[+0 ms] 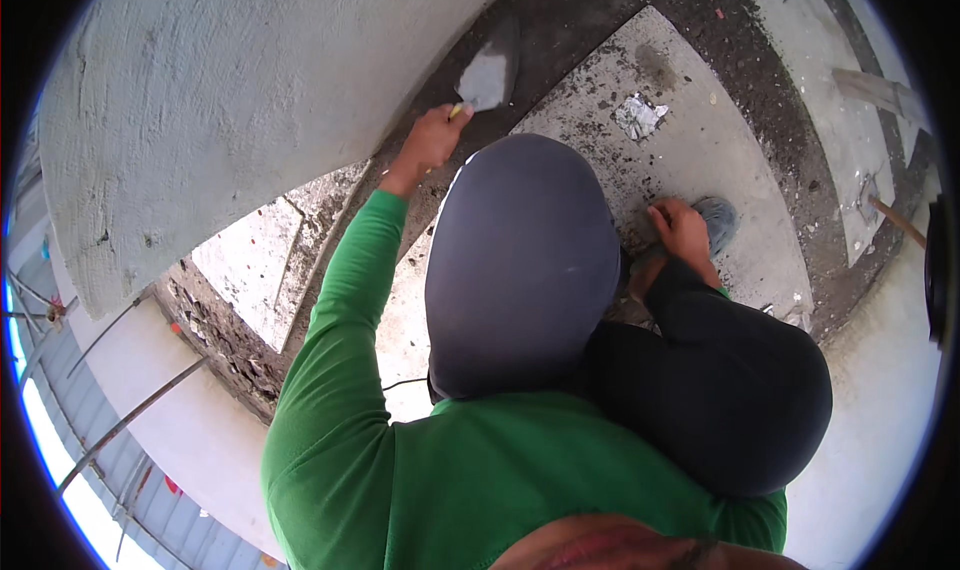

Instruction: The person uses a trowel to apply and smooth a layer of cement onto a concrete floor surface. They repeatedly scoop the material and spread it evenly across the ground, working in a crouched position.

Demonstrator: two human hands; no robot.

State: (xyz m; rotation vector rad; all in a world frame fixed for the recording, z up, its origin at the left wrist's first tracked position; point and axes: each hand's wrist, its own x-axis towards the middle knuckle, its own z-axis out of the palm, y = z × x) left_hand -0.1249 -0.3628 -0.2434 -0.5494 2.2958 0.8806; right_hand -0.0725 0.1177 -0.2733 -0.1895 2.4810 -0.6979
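My left hand is closed around the yellow handle of a trowel, at the foot of the grey plastered wall. Pale material covers much of its broad blade, which is over the dark, dirty floor strip. My right hand hangs beside my bent right leg, close to a grey shoe. Its fingers are loosely curled and slightly apart, and I see nothing in them. The underside of that hand is hidden.
A large pale board lies on the floor, scattered with dark crumbs and a crumpled silvery wrapper. Another pale board is by the wall's lower edge. Metal rods stick out at the left. A wooden stick is at the right.
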